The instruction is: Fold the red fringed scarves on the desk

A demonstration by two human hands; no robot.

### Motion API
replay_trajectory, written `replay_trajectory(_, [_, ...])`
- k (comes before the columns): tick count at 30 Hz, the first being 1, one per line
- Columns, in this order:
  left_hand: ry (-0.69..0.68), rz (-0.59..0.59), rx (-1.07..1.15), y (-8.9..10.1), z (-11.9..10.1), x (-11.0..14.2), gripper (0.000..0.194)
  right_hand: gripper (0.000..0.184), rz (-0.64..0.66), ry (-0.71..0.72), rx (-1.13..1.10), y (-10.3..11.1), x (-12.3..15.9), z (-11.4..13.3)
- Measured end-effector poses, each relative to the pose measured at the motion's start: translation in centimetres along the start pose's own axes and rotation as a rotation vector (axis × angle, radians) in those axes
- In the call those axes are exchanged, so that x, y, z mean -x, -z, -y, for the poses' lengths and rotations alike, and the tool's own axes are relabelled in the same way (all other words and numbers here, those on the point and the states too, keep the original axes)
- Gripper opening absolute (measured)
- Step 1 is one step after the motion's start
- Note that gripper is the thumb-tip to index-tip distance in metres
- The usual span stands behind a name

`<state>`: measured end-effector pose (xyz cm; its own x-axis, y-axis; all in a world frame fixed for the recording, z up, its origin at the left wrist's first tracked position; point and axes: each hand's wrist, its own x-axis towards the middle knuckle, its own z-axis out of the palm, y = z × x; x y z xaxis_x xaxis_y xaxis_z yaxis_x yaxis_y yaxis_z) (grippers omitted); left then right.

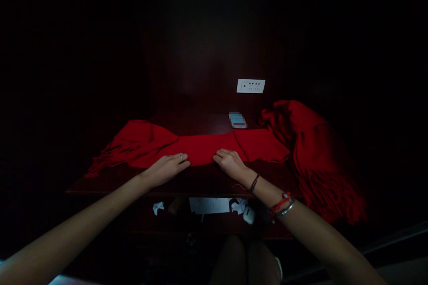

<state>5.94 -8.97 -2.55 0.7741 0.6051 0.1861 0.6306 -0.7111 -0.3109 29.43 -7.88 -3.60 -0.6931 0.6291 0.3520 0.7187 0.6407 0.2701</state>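
A red fringed scarf (pixel 203 147) lies in a long folded strip across the dark table, its fringe spread toward the left end. At the strip's near edge, my left hand (pixel 169 168) is closed on the fabric, with a ring on one finger. A short way to the right, my right hand (pixel 230 162) has its fingers curled on the same edge. Between the two hands the cloth lies fairly flat. Whether fabric is pinched under the fingertips is partly hidden.
More red fringed cloth (pixel 314 147) is heaped at the right, hanging over the table edge. A pixelated pale blue item (pixel 237 120) lies behind the scarf, below a white wall socket (pixel 250 86). An open shelf below holds paper (pixel 210 205), crumpled tissue (pixel 158 208) and a white earbud case (pixel 248 215).
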Motion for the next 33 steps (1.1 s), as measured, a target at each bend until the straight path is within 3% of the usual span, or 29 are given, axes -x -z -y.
replay_trajectory(7, [-0.086,0.07,0.422,1.0,1.2,-0.5,0.023,0.016,-0.006,0.051,-0.179,-0.1,0.5,-0.5])
replay_trajectory(13, [-0.092,0.205,0.685,2.0,2.4,-1.3,0.026,0.033,-0.069,0.031,-0.498,-0.9,2.2,-1.1])
replay_trajectory(15, [-0.032,0.114,0.648,1.9,2.6,-2.2,0.022,0.036,-0.064,0.025,-0.545,-1.0,2.6,-1.1])
replay_trajectory(18, [0.118,-0.122,0.494,0.6,2.6,-4.5,0.026,0.037,-0.052,0.007,-0.555,-0.8,2.7,-0.9])
replay_trajectory(20, [0.203,-0.154,0.423,-0.8,2.3,-6.0,0.035,0.036,-0.038,0.003,-0.528,-0.3,2.7,-0.8])
replay_trajectory(23, [0.333,0.05,0.392,-3.0,1.6,-7.2,0.055,0.037,-0.026,-0.092,-0.43,0.4,2.7,-0.8])
replay_trajectory(26, [0.449,0.223,0.379,-4.1,1.3,-7.0,0.064,0.051,0.139,-0.242,-0.37,0.5,2.8,-1.0])
replay_trajectory(29, [0.498,0.242,0.351,-4.0,1.6,-6.1,0.068,0.056,0.341,-0.279,-0.379,0.3,2.8,-1.3])
replay_trajectory(33, [0.509,0.245,0.315,-3.6,2.0,-5.3,0.071,0.062,0.433,-0.311,-0.382,0.4,2.8,-1.4])
